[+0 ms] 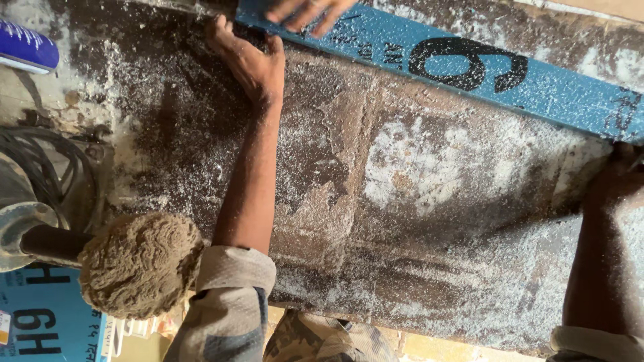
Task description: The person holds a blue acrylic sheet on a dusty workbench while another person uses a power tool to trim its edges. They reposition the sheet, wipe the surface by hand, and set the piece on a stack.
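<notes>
The long blue board lay along the far edge of the dusty work slab, already lined up, with the left hand pressing flat and loose against its left end, while the right hand gripped its right end. Another person's hand rested on it from the far side. White sawdust covered the slab, and a fuzzy brown buffing pad sat near left beside coiled cables.

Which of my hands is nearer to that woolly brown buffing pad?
Left. Your left hand rests on the dusty slab above the buffing pad; your right hand is far across, at the blue board.
</notes>
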